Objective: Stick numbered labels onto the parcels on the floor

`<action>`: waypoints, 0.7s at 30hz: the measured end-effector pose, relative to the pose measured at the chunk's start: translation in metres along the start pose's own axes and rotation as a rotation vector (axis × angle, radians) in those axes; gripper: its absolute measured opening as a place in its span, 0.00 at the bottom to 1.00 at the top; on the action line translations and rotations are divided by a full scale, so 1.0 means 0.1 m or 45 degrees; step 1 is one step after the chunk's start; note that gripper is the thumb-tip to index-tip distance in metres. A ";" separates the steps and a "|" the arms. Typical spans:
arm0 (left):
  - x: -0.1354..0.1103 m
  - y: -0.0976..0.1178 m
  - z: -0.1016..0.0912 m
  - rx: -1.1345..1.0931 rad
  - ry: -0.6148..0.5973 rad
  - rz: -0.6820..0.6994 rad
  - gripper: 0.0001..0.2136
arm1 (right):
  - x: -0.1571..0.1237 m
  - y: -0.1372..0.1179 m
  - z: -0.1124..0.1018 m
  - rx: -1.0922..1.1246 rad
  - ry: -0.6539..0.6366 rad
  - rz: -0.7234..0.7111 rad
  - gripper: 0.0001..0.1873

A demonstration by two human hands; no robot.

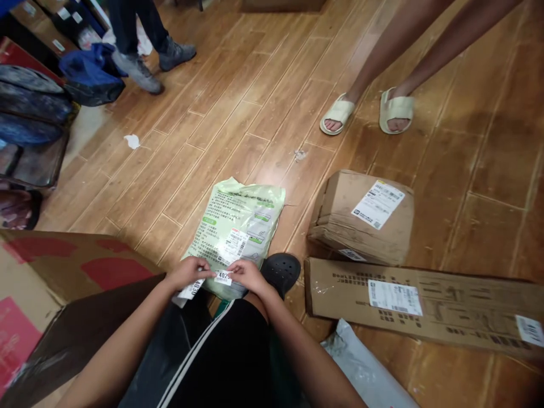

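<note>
A light green plastic package (221,221) with printed text and a white shipping label (235,245) lies on the floor in front of me. Over its near end, my right hand (247,276) pinches the edge of a small white number sticker (223,276) reading "402" and a further digit. My left hand (191,274) is closed on a strip of stickers (190,292), which hangs below the fingers and shows "4030". The fingertips of both hands are close together, at either side of the small sticker. Whether that sticker touches the package is unclear.
On the right lie a taped carton (361,218), a long flat carton (425,303) and a grey plastic parcel (365,368). A large box (63,272) stands at my left. Two people stand beyond, one in sandals (395,110), one in grey shoes (176,54).
</note>
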State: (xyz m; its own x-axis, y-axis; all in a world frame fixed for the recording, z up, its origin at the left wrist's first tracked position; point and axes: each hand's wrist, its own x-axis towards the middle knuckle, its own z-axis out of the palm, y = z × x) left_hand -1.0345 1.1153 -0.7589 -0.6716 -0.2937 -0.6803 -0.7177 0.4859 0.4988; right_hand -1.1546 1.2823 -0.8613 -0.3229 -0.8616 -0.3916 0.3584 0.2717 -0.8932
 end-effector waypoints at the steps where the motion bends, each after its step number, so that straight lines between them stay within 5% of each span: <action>1: 0.03 0.05 0.05 0.028 0.011 -0.003 0.18 | -0.01 -0.01 0.00 -0.046 -0.039 -0.023 0.08; 8: 0.10 0.21 0.18 -0.043 0.091 0.189 0.12 | -0.08 -0.10 -0.03 -0.096 -0.061 -0.074 0.07; 12: 0.09 0.07 0.23 0.275 -0.148 0.021 0.09 | -0.11 -0.12 -0.05 -0.190 -0.123 -0.017 0.20; 15: 0.07 -0.07 0.40 0.489 -0.271 -0.095 0.05 | -0.17 -0.08 -0.12 -0.207 0.243 0.018 0.31; 18: 0.03 -0.16 0.63 0.654 -0.217 -0.126 0.04 | -0.32 0.01 -0.22 0.001 0.655 -0.004 0.23; 21: -0.03 -0.21 0.82 0.798 -0.146 -0.078 0.08 | -0.57 0.06 -0.31 0.254 0.837 0.011 0.20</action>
State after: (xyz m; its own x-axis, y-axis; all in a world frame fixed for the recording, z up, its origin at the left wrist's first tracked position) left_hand -1.0026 1.1731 -0.8112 -0.5836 -0.2633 -0.7681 -0.4873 0.8703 0.0719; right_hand -1.1613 1.3462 -0.8519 -0.7609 -0.4036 -0.5080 0.4979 0.1389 -0.8561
